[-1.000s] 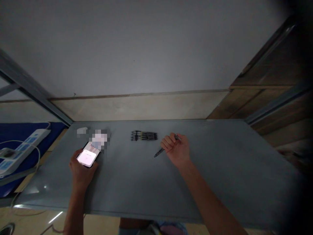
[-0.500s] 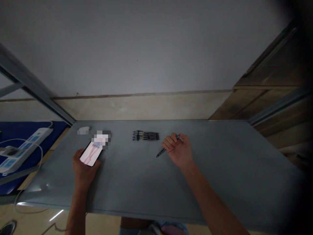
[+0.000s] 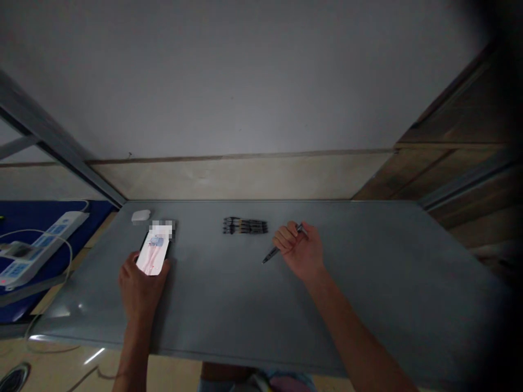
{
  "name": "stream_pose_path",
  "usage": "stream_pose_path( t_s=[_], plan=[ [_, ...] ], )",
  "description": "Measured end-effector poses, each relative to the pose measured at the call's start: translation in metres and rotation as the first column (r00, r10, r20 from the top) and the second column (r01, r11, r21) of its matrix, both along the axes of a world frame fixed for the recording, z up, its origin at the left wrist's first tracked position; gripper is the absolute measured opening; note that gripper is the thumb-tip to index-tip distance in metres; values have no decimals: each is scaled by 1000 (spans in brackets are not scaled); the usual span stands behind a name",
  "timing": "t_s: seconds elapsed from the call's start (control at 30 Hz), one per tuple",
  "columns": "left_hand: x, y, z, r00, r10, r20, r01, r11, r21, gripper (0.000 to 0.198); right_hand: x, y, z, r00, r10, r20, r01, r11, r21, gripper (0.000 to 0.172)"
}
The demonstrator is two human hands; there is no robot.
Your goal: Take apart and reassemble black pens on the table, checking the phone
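My left hand (image 3: 142, 283) grips the lower end of a phone (image 3: 154, 253), thumb on one side and fingers on the other. The phone's screen is lit, and its upper part is blurred out. In my right hand (image 3: 300, 247) a dark pen (image 3: 270, 255) lies slanted under the curled fingers, its tip pointing down and left toward the table. Left of that hand, several dark pens (image 3: 245, 226) lie side by side in a bundle on the grey table (image 3: 229, 305).
A small white case (image 3: 141, 216) sits near the table's back left corner. Beyond the left edge, a white power strip (image 3: 44, 250) with a cable rests on a blue surface (image 3: 100, 212). Metal posts (image 3: 65, 147) and a wall (image 3: 245, 177) border the table.
The phone has turned more upright and shifted slightly left with my left hand. My right hand and its pen have barely moved.
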State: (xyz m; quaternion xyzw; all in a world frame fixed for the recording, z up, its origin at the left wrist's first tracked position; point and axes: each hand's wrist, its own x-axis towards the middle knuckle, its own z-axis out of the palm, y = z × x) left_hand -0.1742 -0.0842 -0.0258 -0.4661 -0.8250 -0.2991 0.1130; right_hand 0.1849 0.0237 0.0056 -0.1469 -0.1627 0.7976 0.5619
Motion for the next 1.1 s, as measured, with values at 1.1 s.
stream_pose_path(
  t_s=[1.1],
  plan=[
    [-5,5,-7,993,112,-43,-118,973,-199,73,0,0,-3,997,68,-34,-67,998,7,35]
  ],
)
